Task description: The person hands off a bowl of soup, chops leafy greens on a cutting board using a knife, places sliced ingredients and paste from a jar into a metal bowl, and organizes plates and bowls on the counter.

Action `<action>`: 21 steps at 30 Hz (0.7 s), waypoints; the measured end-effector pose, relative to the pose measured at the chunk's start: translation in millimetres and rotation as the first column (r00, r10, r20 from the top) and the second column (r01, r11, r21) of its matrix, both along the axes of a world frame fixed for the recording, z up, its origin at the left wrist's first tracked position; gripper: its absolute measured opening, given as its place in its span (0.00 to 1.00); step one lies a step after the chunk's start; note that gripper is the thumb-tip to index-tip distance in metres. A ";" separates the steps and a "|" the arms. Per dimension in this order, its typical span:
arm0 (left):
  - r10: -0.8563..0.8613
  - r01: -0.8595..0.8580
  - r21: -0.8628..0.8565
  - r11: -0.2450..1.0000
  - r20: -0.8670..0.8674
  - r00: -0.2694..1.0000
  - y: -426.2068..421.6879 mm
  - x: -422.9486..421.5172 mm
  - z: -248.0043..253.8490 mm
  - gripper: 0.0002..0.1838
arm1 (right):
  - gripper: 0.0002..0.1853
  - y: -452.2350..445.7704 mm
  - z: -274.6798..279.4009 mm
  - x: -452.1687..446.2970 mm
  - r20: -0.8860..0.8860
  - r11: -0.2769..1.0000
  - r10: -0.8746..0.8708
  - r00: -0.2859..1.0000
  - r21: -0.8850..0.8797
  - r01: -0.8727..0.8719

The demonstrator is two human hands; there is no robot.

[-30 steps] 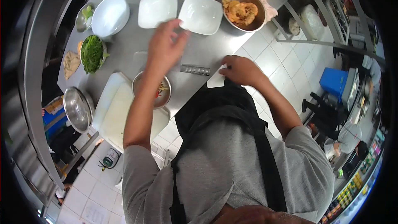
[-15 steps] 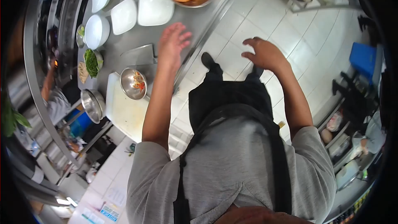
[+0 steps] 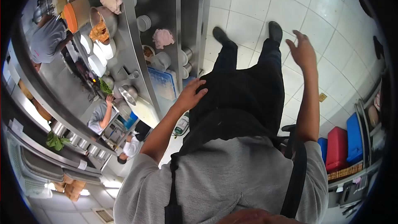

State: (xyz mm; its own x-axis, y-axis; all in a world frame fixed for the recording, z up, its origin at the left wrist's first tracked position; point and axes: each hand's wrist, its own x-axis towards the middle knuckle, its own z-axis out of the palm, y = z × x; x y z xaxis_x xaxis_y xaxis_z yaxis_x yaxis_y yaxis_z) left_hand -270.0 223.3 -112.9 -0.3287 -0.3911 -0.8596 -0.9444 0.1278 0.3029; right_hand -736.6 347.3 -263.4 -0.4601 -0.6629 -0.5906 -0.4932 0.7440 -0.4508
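Note:
My left hand hangs beside the black apron, its fingers apart and nothing in them. Out to the other side, my right hand is open above the tiled floor, also holding nothing. The steel counter stands left of me, out of contact with either hand. On it are a metal bowl of orange-brown food, several white bowls, leafy greens, a small metal bowl and a white cutting board.
Shelves under the counter carry a pink cloth, stacked white dishes and a blue-edged container. Red and blue bins stand at the right. Other people, one in a grey shirt, are beyond the counter.
My view has turned and shifted, and the counter now lies farther left, with its lower shelves showing. My left hand has come down from beside the counter toward the apron. Both hands stay unladen.

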 end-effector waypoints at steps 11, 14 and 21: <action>0.372 -0.395 0.057 0.917 0.232 0.899 -75.1 17.7 -35.5 0.32 | 0.31 60.4 -113.8 39.5 0.241 0.992 -0.047 0.969 0.122 0.018; 0.554 -0.558 0.093 0.824 0.068 0.830 -94.2 -0.1 -36.3 0.32 | 0.30 54.6 -105.8 54.7 0.301 0.968 0.038 0.953 0.226 -0.110; 0.850 -0.878 -0.024 0.478 -0.239 0.469 -191.8 -19.6 -96.9 0.41 | 0.28 17.6 -97.7 22.1 0.284 0.995 0.036 0.958 0.076 -0.060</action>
